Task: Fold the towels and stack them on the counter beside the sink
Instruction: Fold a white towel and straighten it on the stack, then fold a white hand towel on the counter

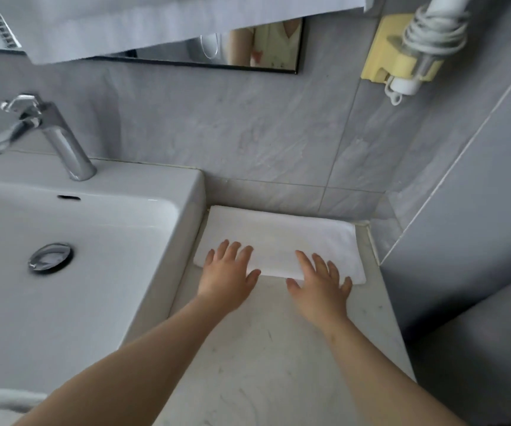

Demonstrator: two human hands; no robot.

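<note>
The left grip [228,275], a bare hand, is spread wide with straight fingers and lies flat on the near left part of a folded white towel [279,238]; it holds nothing and only presses down, its thumb at the towel's near edge. The right grip [320,287] is just as wide, fingers straight and fanned over the near right part of the same towel, palm back over the bare desk [263,348] and thumb lying just off the cloth on the stone. The two stand near each other but apart, with a strip of towel between them. The towel lies as a flat oblong at the back of the pale marbled desk, its far edge against the grey tiled wall [263,133] and its left end just beside the white sink [192,195], whose raised side wall stands close along that end. A chrome faucet [60,139] stands on the back of the sink, and a chrome drain plug [51,258] sits in the basin floor. Above, a black-framed mirror [217,53] is partly covered by a white cloth [156,23] that hangs across the top of the view. At the upper right a hair dryer [432,29], its cord coiled round it, sits in a yellow wall holder [386,50]. A bit of white terry cloth [2,398] shows at the lower left corner, in front of the sink.
</note>
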